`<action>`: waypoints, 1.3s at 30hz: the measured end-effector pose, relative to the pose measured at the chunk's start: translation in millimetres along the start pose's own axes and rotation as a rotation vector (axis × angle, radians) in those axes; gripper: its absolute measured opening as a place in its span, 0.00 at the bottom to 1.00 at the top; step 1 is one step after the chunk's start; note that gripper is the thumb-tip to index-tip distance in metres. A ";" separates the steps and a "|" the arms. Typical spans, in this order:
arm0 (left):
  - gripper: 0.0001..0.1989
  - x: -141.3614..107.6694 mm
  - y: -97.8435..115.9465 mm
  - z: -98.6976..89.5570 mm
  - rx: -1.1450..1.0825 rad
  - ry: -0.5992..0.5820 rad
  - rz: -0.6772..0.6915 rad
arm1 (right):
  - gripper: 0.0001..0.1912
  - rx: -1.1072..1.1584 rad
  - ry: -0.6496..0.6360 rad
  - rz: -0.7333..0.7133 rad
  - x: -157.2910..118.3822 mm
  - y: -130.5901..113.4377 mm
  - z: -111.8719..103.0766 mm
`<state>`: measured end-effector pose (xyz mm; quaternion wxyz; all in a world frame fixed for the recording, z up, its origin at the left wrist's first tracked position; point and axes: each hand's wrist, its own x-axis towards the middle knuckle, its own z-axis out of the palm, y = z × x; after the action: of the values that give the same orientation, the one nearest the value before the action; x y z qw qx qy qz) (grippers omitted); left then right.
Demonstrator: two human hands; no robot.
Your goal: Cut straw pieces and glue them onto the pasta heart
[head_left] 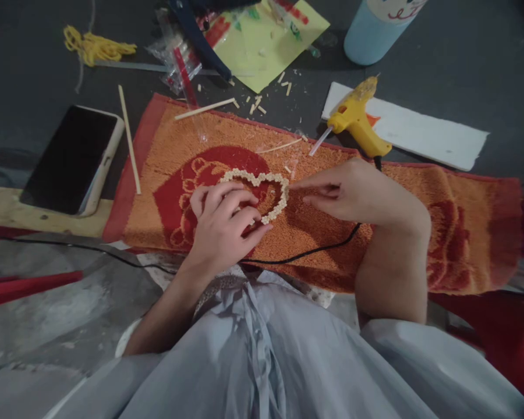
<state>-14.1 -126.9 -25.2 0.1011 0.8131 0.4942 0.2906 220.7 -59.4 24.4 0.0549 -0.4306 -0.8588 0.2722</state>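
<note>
A heart-shaped outline of small pale pieces (pixel 283 201) lies on an orange and red towel (pixel 323 244). Over its left side rests my left hand (pixel 229 224), fingers spread and touching the outline, which they partly cover. On the other side, my right hand (pixel 343 189) reaches in from the right with its index fingertip at the heart's right edge. Its thumb is apart from that finger, and nothing shows between them. A yellow glue gun (pixel 358 119) lies above my right hand, partly on a white strip (pixel 428 134).
A phone (pixel 74 157) and a thin stick (pixel 130 139) lie at the left. Farther back are yellow yarn (pixel 96 48), a green-yellow paper (pixel 266 52), stick scraps (pixel 257 105) and a blue bottle (pixel 373 32). A black cable (pixel 305 253) crosses the towel.
</note>
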 end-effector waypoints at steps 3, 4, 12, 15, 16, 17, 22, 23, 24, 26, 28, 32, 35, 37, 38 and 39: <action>0.07 -0.1 0.2 0.1 0.009 -0.001 0.007 | 0.17 -0.002 0.004 -0.002 0.1 -0.3 0.2; 0.07 -0.1 0.2 0.1 0.010 0.001 0.013 | 0.17 0.000 0.008 -0.004 0.1 -0.3 0.4; 0.07 0.2 0.7 1.1 0.022 -0.006 0.046 | 0.16 0.014 0.005 0.012 0.2 -0.8 0.6; 0.07 0.2 0.7 1.2 0.011 0.007 0.074 | 0.16 0.009 0.007 0.014 0.3 -1.4 0.8; 0.07 0.2 0.6 1.2 0.009 0.009 0.078 | 0.16 0.007 0.008 0.014 0.3 -1.4 1.0; 0.07 0.1 0.6 1.1 0.009 0.007 0.077 | 0.16 0.004 0.009 0.015 0.3 -1.2 1.2; 0.06 0.0 1.0 0.6 0.026 -0.008 0.055 | 0.17 -0.001 0.015 0.013 0.5 0.2 2.2; 0.06 0.0 1.2 0.5 0.030 -0.008 0.054 | 0.16 0.000 0.015 0.013 0.6 0.5 2.3; 0.06 0.1 1.4 0.3 0.034 -0.007 0.052 | 0.16 0.000 0.013 0.012 0.6 0.7 2.4; 0.05 0.1 1.7 0.1 0.032 -0.005 0.052 | 0.16 0.004 0.013 0.014 0.5 0.9 2.4; 0.05 0.1 1.8 0.0 0.020 -0.001 0.048 | 0.17 0.011 0.014 0.015 0.4 0.8 2.4; 0.05 0.0 1.6 -0.2 -0.002 -0.004 0.033 | 0.17 0.008 0.013 0.019 0.1 0.1 1.7; 0.05 -0.1 1.1 -0.3 -0.015 0.000 0.040 | 0.16 0.003 0.007 0.026 0.1 -0.2 1.2; 0.05 -0.2 0.5 -0.2 -0.012 0.004 0.045 | 0.16 0.004 0.006 0.029 0.1 0.2 1.3; 0.05 -0.3 0.3 -0.1 -0.008 0.003 0.046 | 0.16 0.004 0.007 0.030 0.1 0.5 1.6; 0.05 -0.5 0.0 0.0 -0.004 0.000 0.045 | 0.16 0.005 0.008 0.028 0.2 0.9 2.0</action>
<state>-14.2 -127.3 -25.4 0.0964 0.8238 0.4752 0.2937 220.5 -59.6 22.2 0.0558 -0.4436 -0.8517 0.2733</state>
